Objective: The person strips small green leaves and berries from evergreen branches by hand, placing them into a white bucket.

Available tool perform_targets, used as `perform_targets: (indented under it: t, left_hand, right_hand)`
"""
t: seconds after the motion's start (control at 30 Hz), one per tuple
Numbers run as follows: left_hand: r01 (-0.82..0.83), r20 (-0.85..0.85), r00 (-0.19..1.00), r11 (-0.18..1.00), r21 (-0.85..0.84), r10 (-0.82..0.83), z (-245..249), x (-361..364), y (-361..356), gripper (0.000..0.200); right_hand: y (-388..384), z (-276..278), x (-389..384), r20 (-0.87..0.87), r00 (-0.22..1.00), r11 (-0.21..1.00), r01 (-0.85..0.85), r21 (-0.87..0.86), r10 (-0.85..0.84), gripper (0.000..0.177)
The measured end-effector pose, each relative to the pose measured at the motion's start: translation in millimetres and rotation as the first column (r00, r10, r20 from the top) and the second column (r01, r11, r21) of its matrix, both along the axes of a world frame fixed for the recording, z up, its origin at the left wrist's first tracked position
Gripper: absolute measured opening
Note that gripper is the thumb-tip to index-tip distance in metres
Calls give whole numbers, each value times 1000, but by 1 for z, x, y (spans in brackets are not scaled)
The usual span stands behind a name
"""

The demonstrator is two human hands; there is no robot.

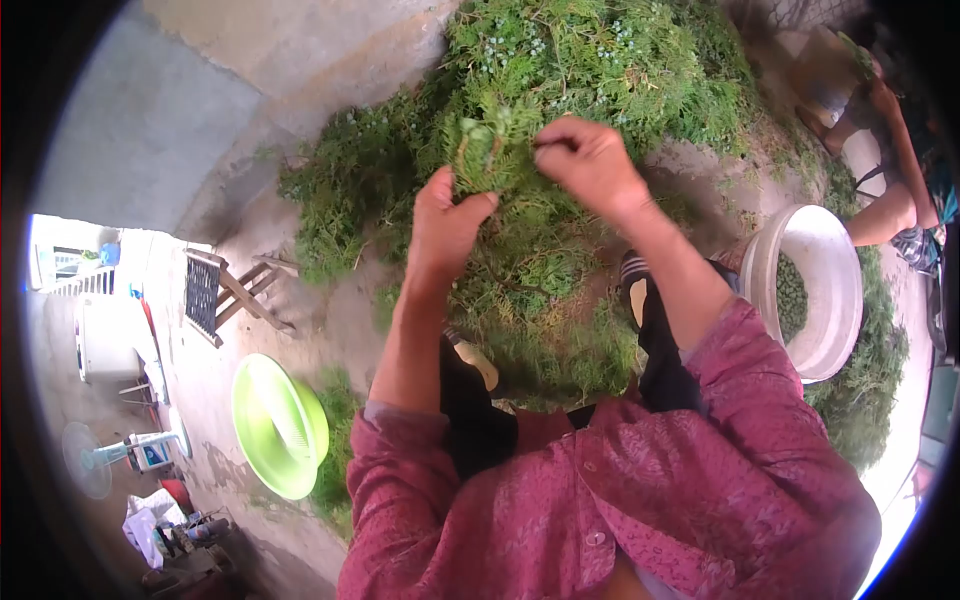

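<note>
My left hand (pixel 447 222) is closed round the lower end of a leafy green sprig (pixel 485 145), thumb across its stem. Just right of the sprig, my right hand (pixel 590 165) has its thumb and fingers pinched together; whatever it holds is too small to make out. Behind and beyond both hands rises a large heap of green branches (pixel 610 60) with pale bluish berries. More cut greenery (pixel 540 300) lies on the ground between my feet.
To the right stands a white bucket (pixel 818 290) partly filled with small green berries (pixel 790 298). A lime-green basin (pixel 268 425) and a folding stool (pixel 235 293) are at the left. Another person's arm and leg (pixel 885 215) show at the right edge. A fan (pixel 90 460) stands far left.
</note>
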State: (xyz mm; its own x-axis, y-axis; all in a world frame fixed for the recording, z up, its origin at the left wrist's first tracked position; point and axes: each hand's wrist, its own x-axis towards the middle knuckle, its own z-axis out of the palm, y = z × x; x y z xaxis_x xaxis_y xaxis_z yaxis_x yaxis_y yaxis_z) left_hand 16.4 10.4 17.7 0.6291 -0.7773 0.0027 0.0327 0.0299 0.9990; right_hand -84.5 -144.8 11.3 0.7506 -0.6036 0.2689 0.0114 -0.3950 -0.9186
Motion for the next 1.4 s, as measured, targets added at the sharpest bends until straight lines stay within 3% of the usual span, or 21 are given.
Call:
perform_targets:
  t: [0.03,0.1,0.13,0.2,0.3,0.37,0.43,0.53,0.6,0.63,0.7,0.77,0.87,0.97,1.13,1.23,1.3,1.4]
  left_hand:
    - [-16,-66,998,999,-44,13,3,6,5,26]
    - [-54,-120,992,995,-82,44,7,18,14,29]
    - [-108,-204,975,990,-96,86,12,21,18,28]
    - [-162,-318,941,979,-122,116,17,29,26,25]
    - [-193,-372,921,966,-171,118,8,43,31,26]
    - [-204,-386,913,967,-155,131,8,43,34,26]
    - [-211,-401,905,968,-137,140,10,44,36,25]
    - [-131,-439,898,970,-203,30,9,44,40,26]
    - [-102,-461,886,953,-287,-44,9,46,43,26]
    - [-103,-462,886,953,-284,-42,11,44,43,26]
    - [-265,-491,863,935,-234,122,17,38,41,25]
    - [-251,-496,863,935,-251,99,10,44,45,26]
    - [-209,-476,878,936,-283,52,9,47,46,27]
    - [-209,-464,884,936,-284,57,5,52,49,29]
    - [-199,-443,896,927,-317,41,6,50,50,31]
    - [-255,-446,886,938,-234,130,9,46,50,32]
    - [-140,-432,902,948,-284,4,5,50,51,32]
    - [-113,-496,864,926,-360,-87,2,54,51,34]
  right_hand:
    - [-7,8,-3,-27,995,816,-62,575,94,9]
    - [-27,6,-7,244,966,519,-253,816,87,10]
    - [-27,6,-7,276,961,385,-254,887,-3,17]
    - [-23,11,-6,292,956,363,-284,887,36,19]
    - [-18,13,-5,286,953,353,-304,885,104,18]
    - [-20,3,-4,294,921,371,-374,850,255,15]
    - [-16,2,-2,273,929,366,-351,862,248,13]
    - [-6,0,-2,208,933,394,-316,863,293,15]
    - [2,3,-2,74,918,459,-263,849,389,23]
    - [5,-1,-1,74,918,456,-262,850,390,23]
    - [12,-10,2,-58,838,487,-258,834,543,26]
    - [22,-14,0,-89,801,489,-269,830,592,31]
    - [32,-25,-2,-73,619,357,-349,866,782,45]
    - [44,-38,-2,-16,531,271,-406,873,847,47]
    - [56,-37,2,25,538,195,-349,917,843,46]
    - [60,-37,5,73,524,157,-381,911,848,41]
    - [62,-37,5,100,511,145,-417,898,854,38]
    - [58,-30,4,103,511,133,-405,905,853,28]
